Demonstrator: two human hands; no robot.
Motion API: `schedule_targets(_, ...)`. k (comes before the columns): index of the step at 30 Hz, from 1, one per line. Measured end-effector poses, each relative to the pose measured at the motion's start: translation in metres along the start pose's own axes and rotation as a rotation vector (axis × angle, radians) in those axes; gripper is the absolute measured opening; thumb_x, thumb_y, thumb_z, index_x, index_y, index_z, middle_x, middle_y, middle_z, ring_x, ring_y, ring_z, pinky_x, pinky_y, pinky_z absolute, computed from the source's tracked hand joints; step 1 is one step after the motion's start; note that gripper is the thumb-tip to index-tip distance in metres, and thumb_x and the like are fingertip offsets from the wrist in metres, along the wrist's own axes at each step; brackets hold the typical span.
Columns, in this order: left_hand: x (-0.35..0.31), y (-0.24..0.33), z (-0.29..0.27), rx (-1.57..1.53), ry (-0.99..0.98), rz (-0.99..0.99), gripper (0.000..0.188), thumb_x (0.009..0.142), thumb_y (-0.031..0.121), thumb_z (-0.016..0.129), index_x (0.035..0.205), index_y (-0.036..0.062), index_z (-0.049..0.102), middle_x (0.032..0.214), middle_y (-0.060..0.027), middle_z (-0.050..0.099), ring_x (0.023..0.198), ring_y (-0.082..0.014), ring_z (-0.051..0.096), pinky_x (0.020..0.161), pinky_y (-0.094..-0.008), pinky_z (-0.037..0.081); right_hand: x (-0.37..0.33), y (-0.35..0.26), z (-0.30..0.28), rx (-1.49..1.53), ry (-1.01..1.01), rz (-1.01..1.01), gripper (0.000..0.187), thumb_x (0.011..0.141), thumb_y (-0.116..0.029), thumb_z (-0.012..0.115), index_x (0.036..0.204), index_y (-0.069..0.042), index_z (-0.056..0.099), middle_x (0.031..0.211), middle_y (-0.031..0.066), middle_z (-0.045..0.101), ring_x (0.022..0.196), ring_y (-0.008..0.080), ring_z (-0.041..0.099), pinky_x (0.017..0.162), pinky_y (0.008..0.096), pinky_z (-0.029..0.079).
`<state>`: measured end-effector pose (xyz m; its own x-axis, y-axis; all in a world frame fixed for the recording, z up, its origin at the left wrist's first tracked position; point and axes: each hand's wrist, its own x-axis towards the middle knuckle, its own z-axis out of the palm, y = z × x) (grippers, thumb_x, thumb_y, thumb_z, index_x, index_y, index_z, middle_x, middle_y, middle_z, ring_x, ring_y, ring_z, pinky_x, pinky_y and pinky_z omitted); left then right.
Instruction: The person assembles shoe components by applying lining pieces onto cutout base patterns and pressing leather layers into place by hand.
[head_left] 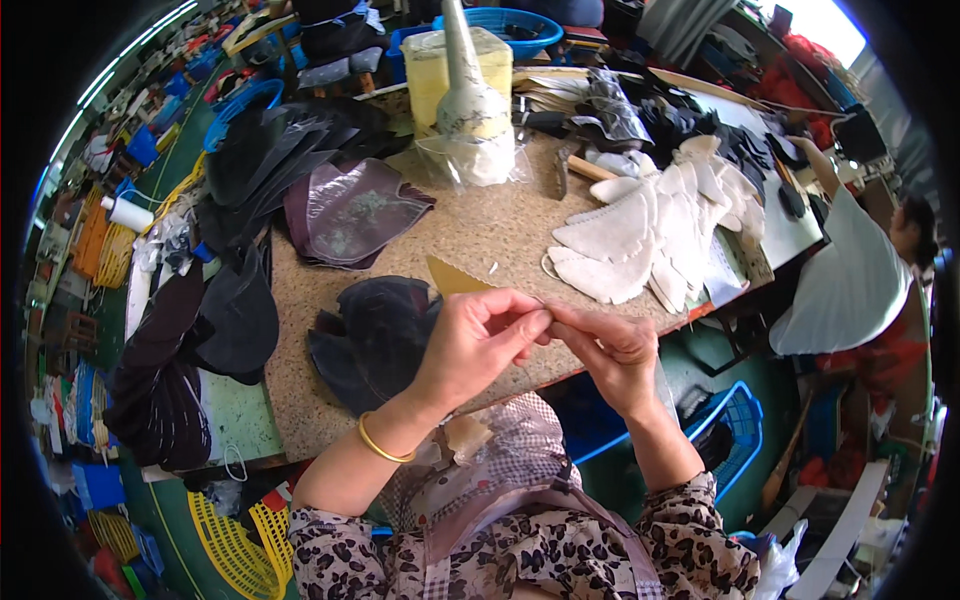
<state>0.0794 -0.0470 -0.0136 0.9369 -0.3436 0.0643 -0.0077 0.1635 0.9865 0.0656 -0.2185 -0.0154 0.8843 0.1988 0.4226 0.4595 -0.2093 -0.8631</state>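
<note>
**two-handed pinch by the near edge of a crowded bench**

so the left hand (462, 335) and the right hand (618, 350) meet fingertip to fingertip, both grips clenched, thumb against finger. anything between the tips is too small or hidden for me to make out. the tan piece (455, 278) with the toothed edge pokes out just past the left hand's knuckles, on the far side and left of the pinch. can't tell if that hand has it or if it's lying on the bench (490, 235) behind.

edges: the bench's front edge runs right below the fingers in view, and the right wrist is out past it. the dark pieces (355, 345) sit just left of the left hand, so it's tight there. more room straight ahead, where speckled top shows between the maroon piece (350, 212) and the white pieces (605, 238). further back there's a yellow block (428, 80) behind a pale cone (472, 108). down right, lower than the bench, is a blue basket (747, 445).
</note>
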Motion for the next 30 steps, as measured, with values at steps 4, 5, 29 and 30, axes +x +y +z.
schedule_targets(4, 0.004, -0.007, 0.001, -0.073, -0.003, -0.025, 0.005, 0.084, 0.005, 0.059, 0.082, 0.0010, 0.060, 0.069, 0.0046, 0.058, 0.063, 0.0014, 0.048, 0.055, -0.0143, 0.039, -0.002, 0.002, 0.009, -0.236, 0.051, -0.138, 0.023, 0.076, 0.005, 0.065, 0.099, 0.000, 0.065, 0.094, 0.0131, 0.067, 0.084, 0.0162, 0.066, 0.071, 0.0254, 0.052)
schedule_targets(5, 0.003, -0.007, 0.000, 0.014, 0.014, 0.031, 0.005, 0.083, 0.005, 0.058, 0.080, 0.0015, 0.058, 0.067, 0.0057, 0.054, 0.063, 0.0015, 0.046, 0.055, -0.0147, 0.038, -0.004, -0.001, 0.010, -0.237, 0.027, -0.057, 0.017, 0.079, 0.001, 0.063, 0.096, 0.002, 0.064, 0.092, 0.0126, 0.068, 0.084, 0.0182, 0.066, 0.073, 0.0267, 0.052)
schedule_targets(29, -0.043, -0.024, -0.003, 0.034, 0.171, 0.302, 0.034, 0.085, 0.011, 0.050, 0.116, 0.0000, 0.039, 0.108, -0.0101, 0.047, 0.102, -0.0201, 0.049, 0.090, -0.0341, 0.040, -0.022, -0.011, -0.031, -0.118, 0.162, -0.143, 0.052, 0.078, -0.020, 0.067, 0.123, -0.003, 0.047, 0.117, 0.0143, 0.055, 0.103, 0.0228, 0.056, 0.087, 0.0339, 0.046)
schedule_targets(30, -0.049, -0.013, -0.013, -0.006, 0.198, 0.226, 0.032, 0.084, 0.009, 0.047, 0.114, -0.0012, 0.041, 0.107, -0.0109, 0.049, 0.102, -0.0209, 0.050, 0.088, -0.0341, 0.041, -0.012, -0.006, -0.039, 0.160, 0.120, 0.235, 0.051, 0.080, -0.019, 0.064, 0.125, -0.003, 0.046, 0.119, 0.0121, 0.054, 0.108, 0.0211, 0.053, 0.090, 0.0348, 0.044)
